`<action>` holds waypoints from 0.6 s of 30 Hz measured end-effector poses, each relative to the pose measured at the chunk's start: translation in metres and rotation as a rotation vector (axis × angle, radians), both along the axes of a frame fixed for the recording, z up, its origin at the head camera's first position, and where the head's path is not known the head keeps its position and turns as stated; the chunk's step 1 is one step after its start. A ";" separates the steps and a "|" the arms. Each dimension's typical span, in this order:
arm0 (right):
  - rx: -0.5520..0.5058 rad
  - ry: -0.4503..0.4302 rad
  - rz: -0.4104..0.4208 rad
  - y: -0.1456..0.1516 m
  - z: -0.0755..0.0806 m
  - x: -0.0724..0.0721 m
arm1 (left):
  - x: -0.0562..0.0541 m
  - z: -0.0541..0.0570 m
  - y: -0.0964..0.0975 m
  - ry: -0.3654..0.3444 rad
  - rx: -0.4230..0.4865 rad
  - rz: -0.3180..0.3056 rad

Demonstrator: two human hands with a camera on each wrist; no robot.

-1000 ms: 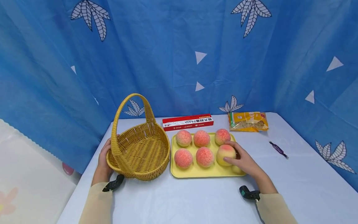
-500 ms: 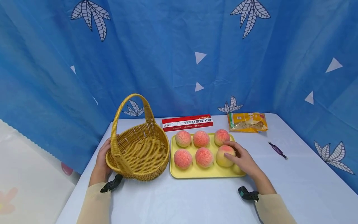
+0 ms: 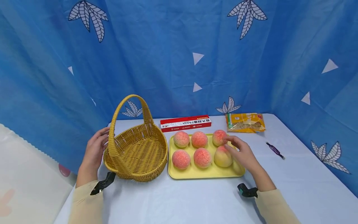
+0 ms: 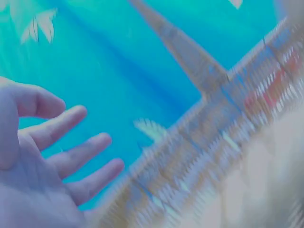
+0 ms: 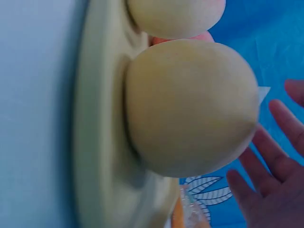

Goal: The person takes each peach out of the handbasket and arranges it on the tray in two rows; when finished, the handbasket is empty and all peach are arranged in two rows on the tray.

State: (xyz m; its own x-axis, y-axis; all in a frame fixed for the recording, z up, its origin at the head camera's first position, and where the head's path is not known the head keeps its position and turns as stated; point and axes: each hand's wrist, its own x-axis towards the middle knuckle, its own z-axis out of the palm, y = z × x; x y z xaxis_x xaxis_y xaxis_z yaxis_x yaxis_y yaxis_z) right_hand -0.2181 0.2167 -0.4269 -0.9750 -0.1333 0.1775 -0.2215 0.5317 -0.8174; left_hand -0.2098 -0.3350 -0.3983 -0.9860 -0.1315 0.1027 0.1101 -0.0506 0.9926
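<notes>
A yellow wicker basket [image 3: 139,155] with a tall arched handle stands at the left of the table, nothing inside it. Beside its left rim my left hand [image 3: 93,151] is lifted; in the left wrist view the fingers [image 4: 85,154] are loosely spread, apart from the weave. To the basket's right a yellow tray [image 3: 193,175] carries several pink and yellow peaches in two rows. Over the tray's right end hovers my right hand [image 3: 243,154], fingers relaxed, just above the front right peach [image 3: 222,157]. In the right wrist view that peach [image 5: 190,109] sits on the tray, ungripped.
Behind the tray lies a red and white pasta box [image 3: 185,123]. An orange bag of dry pasta [image 3: 245,122] lies at the back right. Farther right is a small purple wrapped candy [image 3: 275,150]. A blue curtain [image 3: 167,62] hangs behind the table.
My left hand has come off the basket's rim and moved left and up. My right hand has let go of the front right peach and risen slightly; the peach stays on the tray.
</notes>
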 end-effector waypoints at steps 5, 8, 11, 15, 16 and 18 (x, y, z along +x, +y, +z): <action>0.083 0.030 -0.019 -0.007 0.014 -0.006 | 0.010 0.029 0.020 0.085 -0.037 0.047; 0.104 0.038 0.007 -0.010 0.023 -0.009 | 0.016 0.044 0.033 0.157 -0.012 0.046; 0.131 0.068 0.031 -0.013 0.031 -0.011 | 0.025 0.062 0.048 0.234 -0.051 0.079; 0.177 0.117 0.045 -0.018 0.043 -0.013 | 0.036 0.090 0.074 0.348 -0.150 0.151; 0.186 0.126 0.046 -0.019 0.046 -0.012 | 0.038 0.096 0.081 0.388 -0.189 0.166; 0.203 0.144 0.046 -0.022 0.051 -0.011 | 0.042 0.106 0.096 0.469 -0.279 0.200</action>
